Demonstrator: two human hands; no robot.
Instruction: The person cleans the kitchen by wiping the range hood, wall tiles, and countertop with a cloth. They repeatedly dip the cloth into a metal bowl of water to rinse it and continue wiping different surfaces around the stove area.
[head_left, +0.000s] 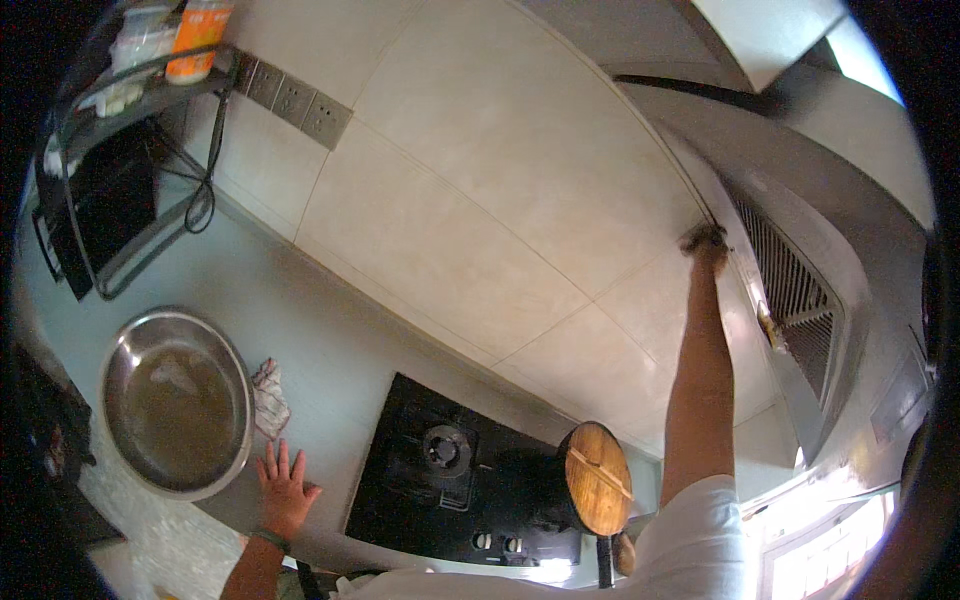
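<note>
My right hand (706, 244) is stretched far up against the tiled wall, beside the lower edge of the range hood (787, 277). It is closed around a dark, blurred cloth or pad. My left hand (285, 484) rests with spread fingers on the counter's front part, holding nothing. Just beyond its fingertips lies a crumpled, stained cloth (271, 399). The cloth sits beside a steel basin (245, 420) of murky water, in which something pale shows.
A black gas hob (420, 495) is set in the counter, with a wooden-lidded pan (598, 480) at its right. At the back left stands a black metal rack (105, 289) with containers and a looped cable. Sockets (294, 101) line the wall.
</note>
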